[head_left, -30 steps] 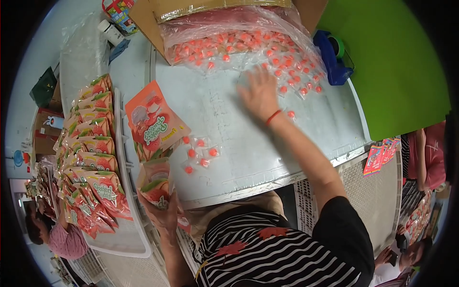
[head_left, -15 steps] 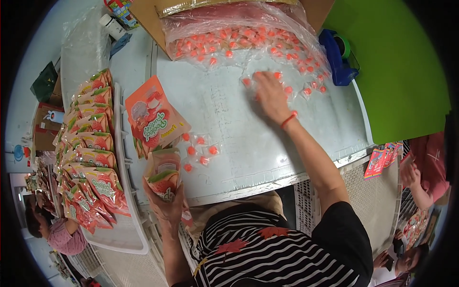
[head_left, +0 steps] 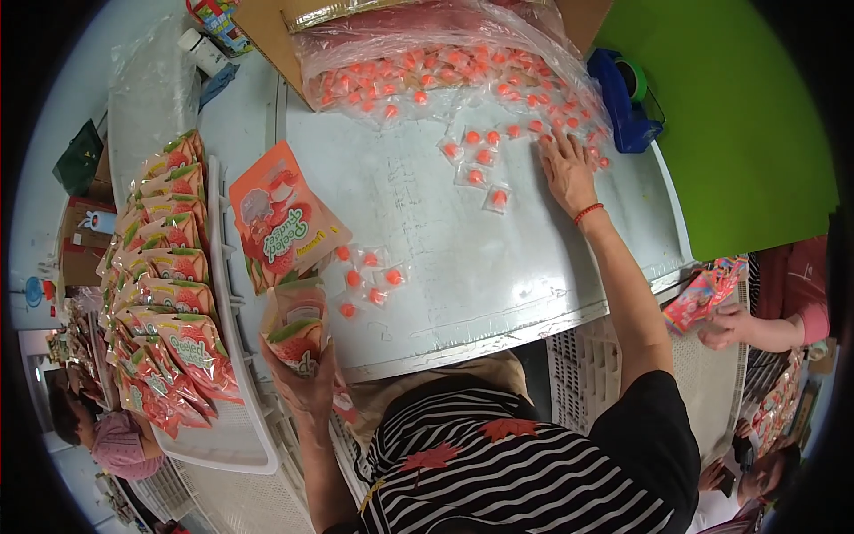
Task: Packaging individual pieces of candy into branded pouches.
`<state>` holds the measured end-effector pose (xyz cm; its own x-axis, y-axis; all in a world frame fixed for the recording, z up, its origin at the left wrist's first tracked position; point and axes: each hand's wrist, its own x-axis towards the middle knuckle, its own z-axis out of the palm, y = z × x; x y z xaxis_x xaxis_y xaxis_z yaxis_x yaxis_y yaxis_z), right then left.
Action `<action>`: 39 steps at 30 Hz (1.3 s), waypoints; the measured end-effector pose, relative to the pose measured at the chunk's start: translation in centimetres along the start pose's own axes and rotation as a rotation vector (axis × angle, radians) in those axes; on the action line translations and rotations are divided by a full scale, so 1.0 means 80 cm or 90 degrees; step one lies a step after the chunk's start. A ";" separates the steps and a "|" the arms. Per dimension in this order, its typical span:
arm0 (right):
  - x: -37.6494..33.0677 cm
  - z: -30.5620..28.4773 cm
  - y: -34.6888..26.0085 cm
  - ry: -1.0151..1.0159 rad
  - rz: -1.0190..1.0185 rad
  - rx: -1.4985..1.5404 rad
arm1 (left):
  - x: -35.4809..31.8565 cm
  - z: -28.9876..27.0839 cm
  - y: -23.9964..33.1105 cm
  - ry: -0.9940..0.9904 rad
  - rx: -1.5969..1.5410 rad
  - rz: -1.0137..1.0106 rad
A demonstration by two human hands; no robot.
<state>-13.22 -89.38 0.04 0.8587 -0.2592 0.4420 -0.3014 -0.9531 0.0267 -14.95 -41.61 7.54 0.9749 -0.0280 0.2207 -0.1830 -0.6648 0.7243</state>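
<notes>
My left hand [head_left: 307,384] is wrapped round an upright pink pouch [head_left: 292,313] printed with fruit, at the table's near left edge. My right hand [head_left: 571,176] reaches to the far right with fingers spread over individually wrapped orange-red candies [head_left: 605,163]. What lies under its fingertips is partly hidden. Left of that hand, several wrapped candies [head_left: 476,176] are spread in a loose group. Another small cluster of wrapped candies [head_left: 353,278] lies beside the held pouch. Flat pink pouches [head_left: 283,209] are stacked just beyond my left hand.
A carton [head_left: 265,40] lined with clear plastic spills a candy heap [head_left: 418,76] at the back. A blue tape dispenser [head_left: 623,111] stands at the far right. Filled pouches [head_left: 173,276] fill a white tray [head_left: 253,452] on the left. A co-worker's hand [head_left: 728,327] is at right.
My right hand has moved right, off the loose candies at centre and toward the heap's right end, its fingers now spread. My left hand keeps the pouch nearly in place.
</notes>
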 end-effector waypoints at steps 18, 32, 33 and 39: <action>0.048 0.020 -0.113 -0.065 -0.227 0.465 | 0.002 0.002 0.008 -0.013 0.058 0.016; -0.021 -0.031 -0.076 -0.004 0.231 0.817 | 0.002 -0.003 -0.001 -0.002 0.024 -0.001; -0.020 -0.034 -0.089 0.005 0.190 0.711 | 0.002 -0.003 0.000 -0.004 0.023 -0.012; 0.014 -0.009 -0.107 -0.018 -0.073 0.485 | 0.002 -0.007 -0.003 0.002 0.017 -0.018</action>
<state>-10.00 -81.40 0.95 0.8807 -0.1470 0.4504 0.1491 -0.8163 -0.5580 -14.85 -41.07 7.78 0.9793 -0.0069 0.2022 -0.1519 -0.6852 0.7123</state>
